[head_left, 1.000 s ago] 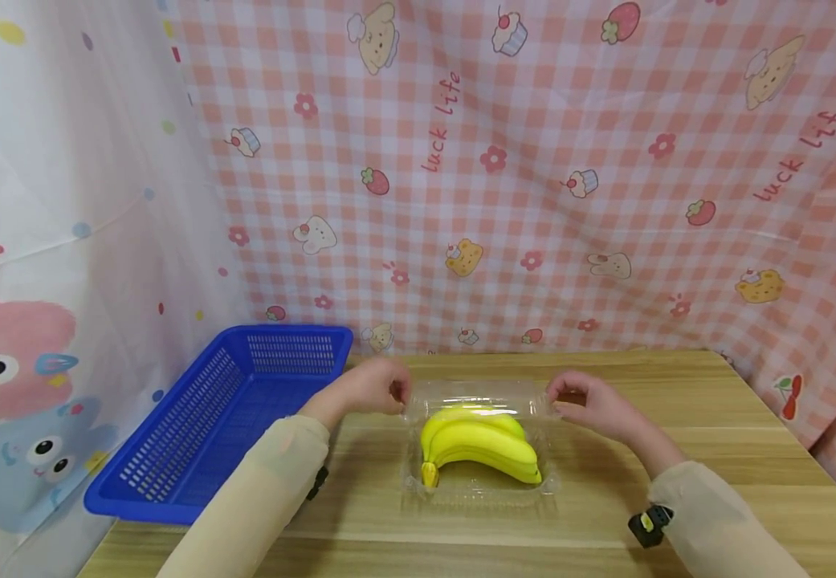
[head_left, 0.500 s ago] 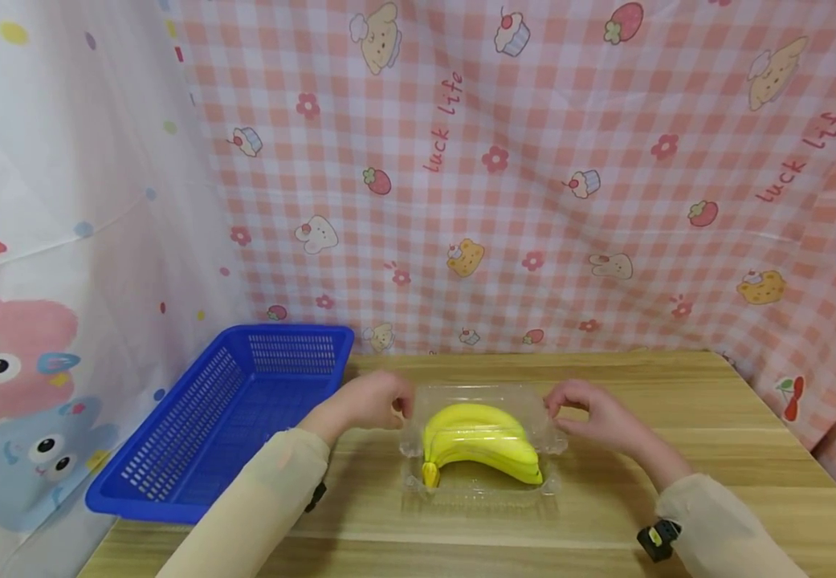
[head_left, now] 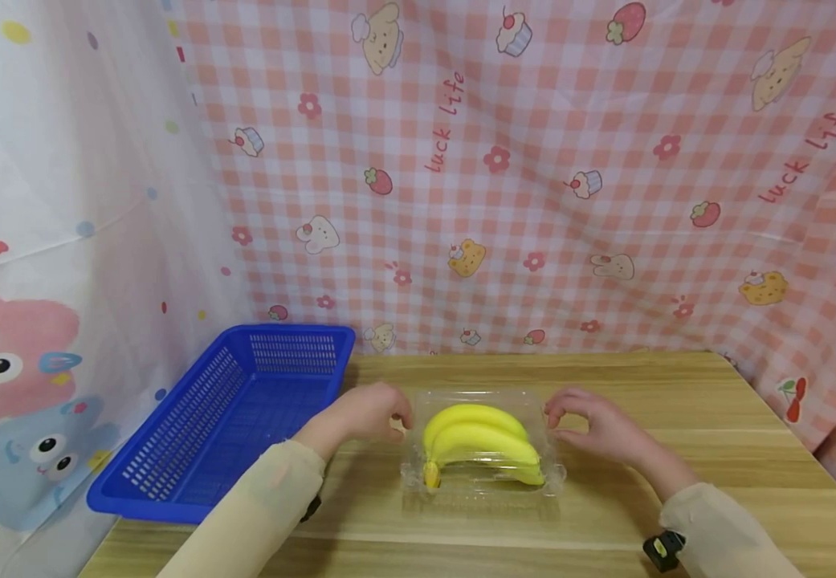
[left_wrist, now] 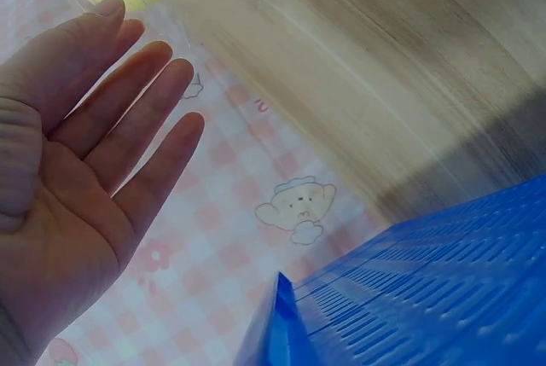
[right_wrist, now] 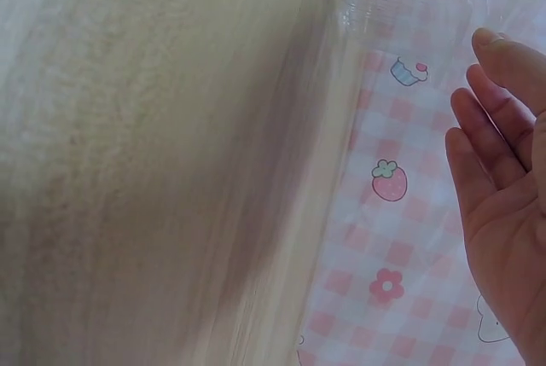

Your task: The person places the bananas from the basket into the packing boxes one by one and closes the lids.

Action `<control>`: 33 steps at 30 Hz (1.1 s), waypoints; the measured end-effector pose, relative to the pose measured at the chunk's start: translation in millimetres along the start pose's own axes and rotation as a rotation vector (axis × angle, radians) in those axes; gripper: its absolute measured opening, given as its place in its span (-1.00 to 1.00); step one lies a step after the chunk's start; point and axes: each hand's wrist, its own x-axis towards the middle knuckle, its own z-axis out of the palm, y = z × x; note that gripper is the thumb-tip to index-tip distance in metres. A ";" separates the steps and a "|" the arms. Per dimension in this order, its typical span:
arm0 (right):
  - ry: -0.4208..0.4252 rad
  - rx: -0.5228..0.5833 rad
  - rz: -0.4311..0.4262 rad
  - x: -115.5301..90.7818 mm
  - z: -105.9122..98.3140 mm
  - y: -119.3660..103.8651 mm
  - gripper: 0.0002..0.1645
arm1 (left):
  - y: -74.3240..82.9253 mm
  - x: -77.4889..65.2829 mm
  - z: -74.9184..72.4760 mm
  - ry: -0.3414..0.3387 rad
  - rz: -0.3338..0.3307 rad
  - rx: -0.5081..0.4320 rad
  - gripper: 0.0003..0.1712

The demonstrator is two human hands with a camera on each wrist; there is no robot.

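A clear plastic clamshell box (head_left: 480,485) stands on the table with a bunch of yellow bananas (head_left: 486,441) inside, seen through its lowered lid. At the box's left side is my left hand (head_left: 374,411), fingertips right at the lid's edge. Its fingers (left_wrist: 145,127) are nearly straight in the left wrist view, with the thumb tip overlapping the clear plastic. My right hand (head_left: 591,421) is at the opposite side, fingertips close to the lid. The right wrist view shows its fingers (right_wrist: 478,170) extended and relaxed, near the banana ends.
A blue perforated basket (head_left: 244,425) stands on the table's left, close behind the left forearm. The wooden table (head_left: 678,385) ends at a pink checked curtain (head_left: 418,201) behind, and a white patterned curtain (head_left: 99,177) hangs at left.
The lid has swung down toward the front, over the bananas. Both hands have lowered a little with it along the box's sides, and their fingers have loosened.
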 end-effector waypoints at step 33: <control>-0.002 -0.051 0.007 -12.1 -1.8 -7.2 -0.56 | 31.1 -34.4 28.6 0.156 -0.142 0.261 -0.41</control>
